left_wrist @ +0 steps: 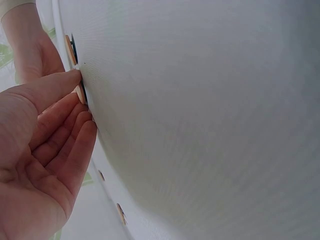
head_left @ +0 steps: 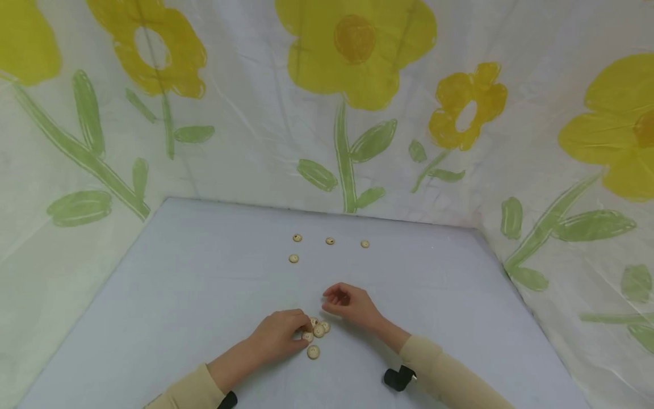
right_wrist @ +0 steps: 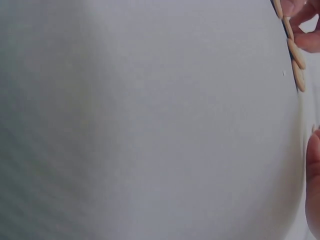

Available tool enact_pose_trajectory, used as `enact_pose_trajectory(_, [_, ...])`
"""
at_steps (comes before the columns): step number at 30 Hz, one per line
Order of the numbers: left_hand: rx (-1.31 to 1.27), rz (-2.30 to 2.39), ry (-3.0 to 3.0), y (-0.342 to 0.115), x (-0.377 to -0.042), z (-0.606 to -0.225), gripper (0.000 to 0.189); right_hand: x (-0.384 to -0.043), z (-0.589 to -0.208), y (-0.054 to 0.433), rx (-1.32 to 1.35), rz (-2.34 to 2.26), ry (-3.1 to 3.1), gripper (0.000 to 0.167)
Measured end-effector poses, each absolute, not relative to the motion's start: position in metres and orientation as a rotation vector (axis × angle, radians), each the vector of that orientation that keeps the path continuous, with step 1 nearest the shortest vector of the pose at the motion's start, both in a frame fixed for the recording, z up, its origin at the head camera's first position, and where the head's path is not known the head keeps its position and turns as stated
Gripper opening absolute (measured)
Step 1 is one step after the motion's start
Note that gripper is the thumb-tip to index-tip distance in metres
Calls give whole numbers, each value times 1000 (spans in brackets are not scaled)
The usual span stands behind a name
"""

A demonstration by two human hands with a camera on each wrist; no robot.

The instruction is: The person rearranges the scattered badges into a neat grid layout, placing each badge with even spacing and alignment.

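My left hand [head_left: 278, 335] reaches into a small cluster of round wooden buttons [head_left: 319, 330] near the front of the table. Thumb and fingers pinch one wooden button [head_left: 307, 337] at the cluster's left side; in the left wrist view this button [left_wrist: 81, 93] shows edge-on between them. A single button [head_left: 313, 352] lies just in front of the cluster. Behind and right of the cluster, my right hand [head_left: 355, 309] hovers with loosely bent fingers and nothing visible in them. At the right wrist view's edge, its thumb [right_wrist: 313, 175] appears apart from the overlapping buttons [right_wrist: 296, 54].
Farther back, three buttons form a spaced row: left [head_left: 297, 238], middle [head_left: 330, 241] and right [head_left: 365, 243]. Another button [head_left: 293, 258] lies in front of the left one. The pale table [head_left: 204, 267] meets a flower-painted cloth [head_left: 245, 170] behind and at both sides.
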State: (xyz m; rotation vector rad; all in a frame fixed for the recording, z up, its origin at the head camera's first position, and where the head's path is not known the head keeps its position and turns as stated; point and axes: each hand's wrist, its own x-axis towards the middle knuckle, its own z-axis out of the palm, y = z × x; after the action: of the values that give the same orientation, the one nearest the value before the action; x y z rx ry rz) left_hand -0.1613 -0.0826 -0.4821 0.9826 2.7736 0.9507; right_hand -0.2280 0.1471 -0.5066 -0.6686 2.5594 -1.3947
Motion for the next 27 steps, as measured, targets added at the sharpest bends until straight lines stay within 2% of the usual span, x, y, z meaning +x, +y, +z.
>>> enact_pose_trajectory(13, [986, 941, 2794, -83, -162, -485, 16, -208, -504, 150, -715, -1410, 2534, 21])
enact_pose_trajectory(21, [974, 932, 2790, -83, -163, -486, 14, -192, -489, 147, -786, -1404, 2546, 22])
enact_pose_trajectory(27, [949, 938, 2790, -81, -162, -484, 13, -193, -503, 154, -871, -1324, 2563, 24])
